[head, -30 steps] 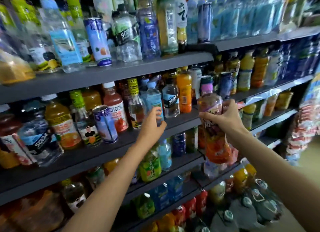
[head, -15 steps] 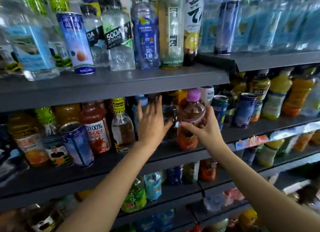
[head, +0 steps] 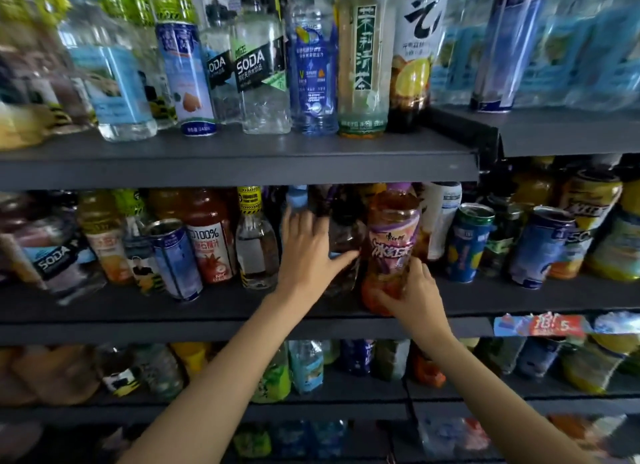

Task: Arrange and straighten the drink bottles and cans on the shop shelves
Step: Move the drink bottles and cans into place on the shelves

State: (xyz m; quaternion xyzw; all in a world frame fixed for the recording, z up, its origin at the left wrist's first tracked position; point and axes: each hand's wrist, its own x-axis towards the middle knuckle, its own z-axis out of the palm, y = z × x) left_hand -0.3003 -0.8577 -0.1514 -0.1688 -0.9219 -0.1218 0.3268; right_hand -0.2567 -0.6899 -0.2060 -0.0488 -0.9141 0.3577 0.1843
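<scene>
An orange iced-tea bottle [head: 390, 231] with a purple label and purple cap stands on the middle shelf [head: 214, 330]. My right hand [head: 412, 295] grips its lower part from the front. My left hand [head: 308, 252] lies flat, fingers spread, against a dark bottle [head: 346, 235] just left of the tea bottle. A blue-capped bottle [head: 297, 196] shows above my left fingers.
The upper shelf [head: 242, 165] carries soda, water and tea bottles with a blue can [head: 185, 79]. Left of my hands stand a clear bottle [head: 254, 248], a red juice bottle [head: 207, 241] and a leaning blue can [head: 175, 259]. Cans [head: 467, 241] crowd the right. Lower shelves hold more drinks.
My right hand carried the tea bottle up from in front of the lower shelves onto the middle shelf and slid down to its base. My left hand moved right against the dark bottle.
</scene>
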